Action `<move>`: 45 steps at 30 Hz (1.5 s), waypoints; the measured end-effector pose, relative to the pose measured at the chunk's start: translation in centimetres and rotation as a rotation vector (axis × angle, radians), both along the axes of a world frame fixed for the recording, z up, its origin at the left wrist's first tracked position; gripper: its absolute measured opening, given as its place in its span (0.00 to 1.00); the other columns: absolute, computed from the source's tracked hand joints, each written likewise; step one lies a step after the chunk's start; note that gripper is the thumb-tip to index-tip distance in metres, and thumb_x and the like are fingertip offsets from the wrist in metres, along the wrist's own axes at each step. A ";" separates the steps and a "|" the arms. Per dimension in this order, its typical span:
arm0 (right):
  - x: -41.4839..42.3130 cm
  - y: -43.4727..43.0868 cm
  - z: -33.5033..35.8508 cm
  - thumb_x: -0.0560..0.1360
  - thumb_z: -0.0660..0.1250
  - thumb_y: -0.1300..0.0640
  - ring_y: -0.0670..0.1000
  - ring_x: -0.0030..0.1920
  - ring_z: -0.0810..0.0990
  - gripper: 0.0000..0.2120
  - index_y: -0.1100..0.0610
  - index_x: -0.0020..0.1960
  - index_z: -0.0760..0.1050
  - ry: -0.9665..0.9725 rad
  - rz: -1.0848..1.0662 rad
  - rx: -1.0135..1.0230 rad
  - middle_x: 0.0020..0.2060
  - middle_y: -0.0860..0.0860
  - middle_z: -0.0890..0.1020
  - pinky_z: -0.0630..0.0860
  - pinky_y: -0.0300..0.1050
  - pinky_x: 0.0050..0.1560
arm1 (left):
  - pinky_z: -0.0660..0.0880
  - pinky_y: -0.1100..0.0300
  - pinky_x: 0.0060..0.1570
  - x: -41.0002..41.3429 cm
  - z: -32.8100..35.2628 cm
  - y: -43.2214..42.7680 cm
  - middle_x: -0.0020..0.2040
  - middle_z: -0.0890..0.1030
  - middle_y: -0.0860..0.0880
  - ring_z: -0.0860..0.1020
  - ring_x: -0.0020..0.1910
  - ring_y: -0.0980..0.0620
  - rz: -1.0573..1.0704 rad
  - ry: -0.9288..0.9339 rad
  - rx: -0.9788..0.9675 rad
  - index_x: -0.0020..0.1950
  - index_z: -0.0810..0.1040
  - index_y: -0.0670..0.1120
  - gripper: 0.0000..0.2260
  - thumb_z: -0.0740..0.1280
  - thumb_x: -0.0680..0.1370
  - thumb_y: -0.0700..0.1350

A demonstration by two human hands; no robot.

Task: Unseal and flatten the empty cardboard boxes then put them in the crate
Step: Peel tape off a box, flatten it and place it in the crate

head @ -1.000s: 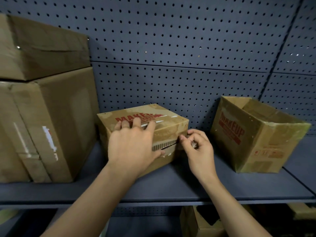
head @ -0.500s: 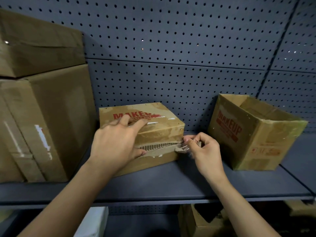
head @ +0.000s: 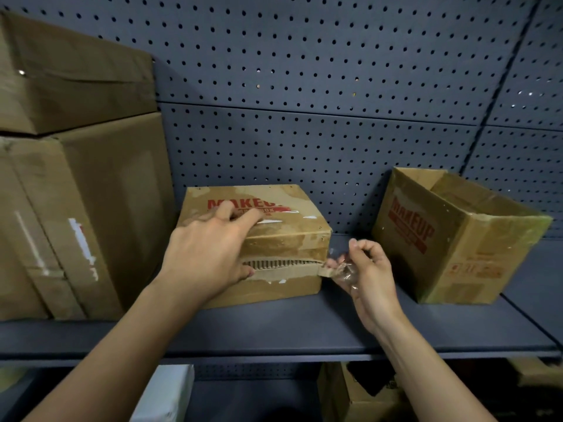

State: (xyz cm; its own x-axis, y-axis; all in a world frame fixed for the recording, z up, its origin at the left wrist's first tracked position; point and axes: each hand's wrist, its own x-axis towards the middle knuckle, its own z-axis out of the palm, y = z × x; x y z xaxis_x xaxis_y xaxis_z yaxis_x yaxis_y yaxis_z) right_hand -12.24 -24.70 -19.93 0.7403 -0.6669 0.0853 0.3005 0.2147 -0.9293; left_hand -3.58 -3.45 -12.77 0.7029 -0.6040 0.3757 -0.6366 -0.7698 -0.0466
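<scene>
The left hand lies flat on the small box. Its fingers are spread, fairly straight, over the top front edge, and the thumb rests on the front face. It presses on the box rather than clasping it. The right hand is curled, with fingertips and thumb pinching the free end of a tape strip just off the box's right front corner. A crumpled clear bit, probably more tape, sits in the same pinch.

The tape runs back along the front seam, where a gap shows the corrugated edge of the cardboard. The box is closed, and red "MAKEUP" print on its top is partly covered by the left fingers.

The box stands on a dark grey metal shelf backed by grey pegboard. To the right of the right hand, apart from the small box, is an open box with the same red print, its top gaping and turned a little askew. At the far left, near the small box, a big box with tape scars carries another box on top.

Below the shelf edge, in shadow, are one more carton and something white.

The small box lies under the left hand and just left of the right hand, mid-shelf near the pegboard.
</scene>
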 end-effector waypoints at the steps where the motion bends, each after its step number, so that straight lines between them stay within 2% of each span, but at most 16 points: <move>1: 0.0 0.0 0.1 0.83 0.61 0.58 0.50 0.34 0.82 0.08 0.57 0.45 0.69 0.004 0.024 -0.040 0.32 0.53 0.75 0.79 0.49 0.42 | 0.71 0.49 0.62 0.0 -0.1 -0.1 0.68 0.67 0.53 0.73 0.65 0.47 -0.001 0.007 0.003 0.72 0.55 0.64 0.36 0.71 0.71 0.65; 4: -0.1 0.0 0.2 0.83 0.60 0.56 0.50 0.34 0.79 0.09 0.60 0.47 0.72 0.024 0.049 -0.270 0.32 0.54 0.74 0.76 0.49 0.40 | 0.57 0.43 0.75 -0.2 -0.7 -0.6 0.73 0.64 0.49 0.63 0.74 0.44 -0.008 -0.021 0.021 0.75 0.52 0.61 0.38 0.71 0.72 0.62; 7: -0.6 0.3 0.4 0.83 0.58 0.52 0.49 0.34 0.78 0.12 0.56 0.51 0.78 0.064 0.056 -0.508 0.29 0.50 0.78 0.74 0.51 0.41 | 0.48 0.35 0.75 -0.6 -1.7 -1.1 0.79 0.56 0.44 0.51 0.79 0.40 -0.030 -0.069 0.056 0.77 0.43 0.61 0.44 0.69 0.72 0.62; 9: -0.9 0.7 0.6 0.81 0.58 0.49 0.48 0.34 0.78 0.12 0.52 0.53 0.79 0.061 0.071 -0.554 0.30 0.50 0.78 0.75 0.50 0.40 | 0.46 0.31 0.73 -1.0 -2.0 -1.8 0.80 0.54 0.45 0.50 0.79 0.40 -0.066 -0.094 0.046 0.77 0.41 0.62 0.47 0.69 0.70 0.66; 11: -1.2 1.0 0.6 0.79 0.60 0.47 0.48 0.36 0.80 0.13 0.51 0.56 0.79 0.062 0.099 -0.582 0.35 0.49 0.82 0.78 0.49 0.41 | 0.48 0.31 0.72 -1.6 -2.4 -2.6 0.78 0.59 0.45 0.56 0.78 0.41 -0.099 -0.125 0.046 0.77 0.45 0.62 0.48 0.71 0.67 0.69; 14: -1.5 1.3 0.6 0.77 0.62 0.45 0.49 0.43 0.83 0.15 0.51 0.59 0.79 0.047 0.131 -0.574 0.47 0.50 0.85 0.80 0.47 0.43 | 0.58 0.33 0.69 -1.8 -3.0 -3.6 0.70 0.72 0.44 0.69 0.70 0.40 -0.089 -0.155 0.022 0.75 0.58 0.60 0.47 0.76 0.61 0.68; 16: -1.7 1.4 0.6 0.76 0.63 0.45 0.48 0.40 0.81 0.16 0.49 0.59 0.79 0.045 0.130 -0.579 0.44 0.52 0.85 0.78 0.41 0.41 | 0.61 0.35 0.66 -1.4 -3.4 -3.6 0.65 0.75 0.45 0.72 0.66 0.41 -0.077 -0.182 -0.013 0.72 0.64 0.60 0.45 0.76 0.59 0.69; 18: -1.7 1.5 0.6 0.75 0.63 0.45 0.47 0.35 0.76 0.16 0.48 0.60 0.79 0.052 0.124 -0.625 0.35 0.52 0.81 0.74 0.40 0.36 | 0.64 0.37 0.64 -0.9 -3.6 -3.3 0.62 0.77 0.46 0.74 0.64 0.42 -0.078 -0.208 -0.041 0.71 0.67 0.60 0.44 0.76 0.58 0.70; 21: -1.5 1.4 0.6 0.78 0.62 0.48 0.48 0.31 0.73 0.14 0.47 0.60 0.80 0.019 0.127 -0.690 0.30 0.53 0.79 0.70 0.43 0.33 | 0.65 0.39 0.62 -0.4 -3.8 -2.9 0.61 0.77 0.47 0.75 0.63 0.43 -0.090 -0.233 -0.057 0.70 0.67 0.61 0.43 0.74 0.59 0.71; 25: -1.5 1.2 1.0 0.81 0.60 0.55 0.39 0.29 0.72 0.11 0.45 0.54 0.81 -0.030 0.115 -0.756 0.28 0.39 0.79 0.68 0.33 0.32 | 0.65 0.40 0.61 0.1 -3.9 -2.4 0.61 0.78 0.47 0.75 0.62 0.43 -0.120 -0.261 -0.070 0.70 0.68 0.61 0.41 0.74 0.60 0.71; 30: -1.4 0.6 1.3 0.81 0.60 0.55 0.39 0.31 0.73 0.11 0.45 0.53 0.81 -0.010 0.106 -0.842 0.29 0.38 0.78 0.68 0.32 0.34 | 0.65 0.38 0.62 0.6 -4.0 -1.7 0.61 0.78 0.48 0.75 0.62 0.44 -0.172 -0.292 -0.070 0.71 0.68 0.61 0.40 0.71 0.62 0.73; 33: -1.3 0.2 1.3 0.80 0.61 0.52 0.44 0.32 0.71 0.11 0.43 0.49 0.82 0.016 0.093 -0.833 0.30 0.47 0.78 0.71 0.43 0.34 | 0.66 0.36 0.63 1.2 -4.0 -1.5 0.62 0.78 0.49 0.76 0.62 0.44 -0.207 -0.297 -0.063 0.71 0.68 0.60 0.39 0.69 0.63 0.73; 35: -1.2 0.2 1.1 0.80 0.61 0.52 0.47 0.31 0.70 0.12 0.48 0.47 0.83 0.009 0.099 -0.790 0.28 0.50 0.74 0.69 0.45 0.33 | 0.66 0.36 0.62 1.4 -4.1 -1.3 0.62 0.78 0.49 0.76 0.62 0.45 -0.230 -0.290 -0.071 0.71 0.69 0.60 0.39 0.68 0.63 0.73; 38: -1.1 0.4 1.1 0.80 0.60 0.52 0.47 0.28 0.68 0.14 0.55 0.44 0.82 -0.011 0.083 -0.673 0.25 0.48 0.69 0.68 0.38 0.30 | 0.66 0.37 0.63 1.9 -4.1 -0.9 0.62 0.77 0.50 0.75 0.63 0.46 -0.281 -0.271 -0.087 0.71 0.69 0.60 0.38 0.65 0.64 0.74; 42: -1.1 0.7 1.0 0.82 0.58 0.56 0.40 0.23 0.69 0.17 0.65 0.46 0.80 0.007 0.109 -0.573 0.20 0.44 0.69 0.71 0.35 0.28 | 0.64 0.39 0.64 2.6 -4.0 -0.4 0.64 0.76 0.52 0.73 0.64 0.48 -0.338 -0.230 -0.096 0.71 0.69 0.62 0.37 0.65 0.64 0.74; 45: -1.1 0.9 1.1 0.83 0.58 0.56 0.40 0.23 0.69 0.17 0.66 0.46 0.79 0.019 0.113 -0.548 0.19 0.43 0.69 0.73 0.36 0.30 | 0.62 0.40 0.65 2.8 -4.0 -0.2 0.65 0.75 0.53 0.71 0.65 0.49 -0.358 -0.213 -0.099 0.71 0.67 0.63 0.37 0.64 0.65 0.74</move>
